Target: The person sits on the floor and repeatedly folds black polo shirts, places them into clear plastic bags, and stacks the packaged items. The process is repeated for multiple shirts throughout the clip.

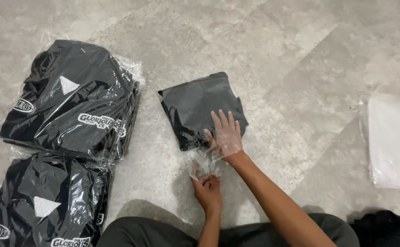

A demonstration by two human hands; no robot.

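1. Head view: the bagging step looked to be in hand. A folded black garment (200, 110) lay on the grey floor (277, 55), most of it already inside a clear plastic bag (202, 160).
2. The right hand (226, 135) was inside the bag's mouth, flat and fully open, fingers spread, palm pressing the garment's near edge; it gripped nothing.
3. The left hand (205, 185), just below the right, was closed in a pinch on the bag's loose open end.
4. My read: the next move called for seating the garment deeper, sliding the right hand out and smoothing the flap while the left held it taut.
5. Well to the left of both hands sat two stacks of bagged black garments (72, 110); far to the right lay a pile of empty clear bags (394, 142).
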